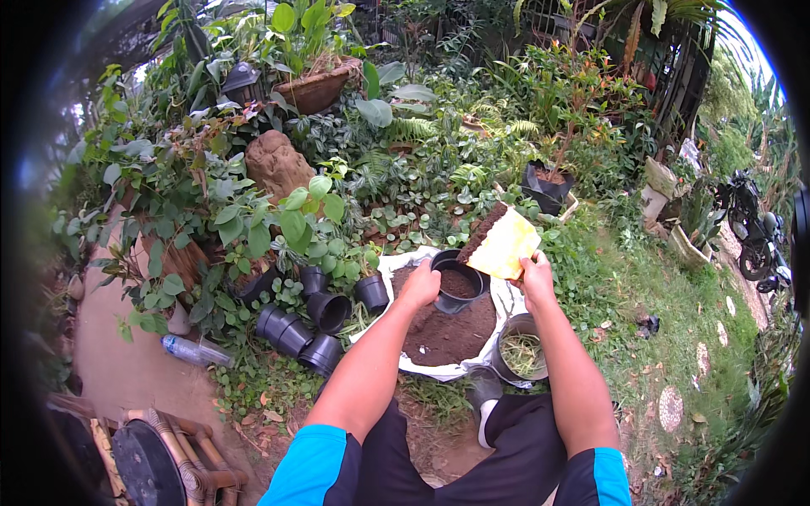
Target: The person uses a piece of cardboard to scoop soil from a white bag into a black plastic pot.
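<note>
My left hand (423, 284) grips the near-left rim of a black plastic nursery pot (452, 305), held tilted over a white sack (505, 302). Brown soil shows inside the pot. In my right hand (536, 278) is a yellow and white scoop-like piece (505, 245), whose material I cannot tell. Dark soil (484, 232) clings along its upper-left edge, right beside the pot's rim. Beneath the pot, a heap of loose brown soil (455, 338) lies on the opened sack. A dark pot of cut grass (504, 365) stands at the sack's right side, below my right forearm.
Several black nursery pots (285, 330) lie at left, beside a plastic bottle (190, 351). A bamboo stool (205, 471) is at lower left. Dense plants, a large rock (275, 163) and a bagged shrub (547, 190) stand beyond. A motorcycle (753, 228) is far right.
</note>
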A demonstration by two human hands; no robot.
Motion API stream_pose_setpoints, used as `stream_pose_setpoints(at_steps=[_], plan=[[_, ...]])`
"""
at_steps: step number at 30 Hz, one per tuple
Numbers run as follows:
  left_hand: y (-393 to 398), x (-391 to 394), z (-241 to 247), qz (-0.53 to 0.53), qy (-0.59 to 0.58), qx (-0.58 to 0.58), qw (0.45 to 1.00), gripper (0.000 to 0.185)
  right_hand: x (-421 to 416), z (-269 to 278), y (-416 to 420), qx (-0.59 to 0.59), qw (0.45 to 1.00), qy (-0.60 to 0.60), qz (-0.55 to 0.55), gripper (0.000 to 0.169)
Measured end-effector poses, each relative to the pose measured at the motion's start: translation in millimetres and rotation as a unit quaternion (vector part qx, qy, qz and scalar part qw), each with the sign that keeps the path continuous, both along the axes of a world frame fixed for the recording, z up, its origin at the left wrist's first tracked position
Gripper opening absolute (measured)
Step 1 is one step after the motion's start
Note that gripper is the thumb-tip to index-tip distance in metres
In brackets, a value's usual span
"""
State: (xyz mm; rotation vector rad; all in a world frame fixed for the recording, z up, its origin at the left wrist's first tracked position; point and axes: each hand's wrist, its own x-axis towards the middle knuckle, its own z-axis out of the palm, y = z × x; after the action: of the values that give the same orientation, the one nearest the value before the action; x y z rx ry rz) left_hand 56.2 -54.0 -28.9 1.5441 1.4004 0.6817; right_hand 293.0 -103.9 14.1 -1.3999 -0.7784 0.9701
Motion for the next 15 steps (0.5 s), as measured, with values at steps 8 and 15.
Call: stream_pose_setpoints(at_steps=[8,15], plan=[[-9.9,-3.1,15.3,0.025,-0.02,-0.01,0.999,0.039,-7.8,-0.8,-6.1,0.023,1.0,0.003,0.009,0.018],[-10.8,-2.7,27.5,0.036,-0.033,-0.005,0.999,0.032,-3.3,-10.1,-5.1,0.044,0.999,-0.007,0.031,0.016]])
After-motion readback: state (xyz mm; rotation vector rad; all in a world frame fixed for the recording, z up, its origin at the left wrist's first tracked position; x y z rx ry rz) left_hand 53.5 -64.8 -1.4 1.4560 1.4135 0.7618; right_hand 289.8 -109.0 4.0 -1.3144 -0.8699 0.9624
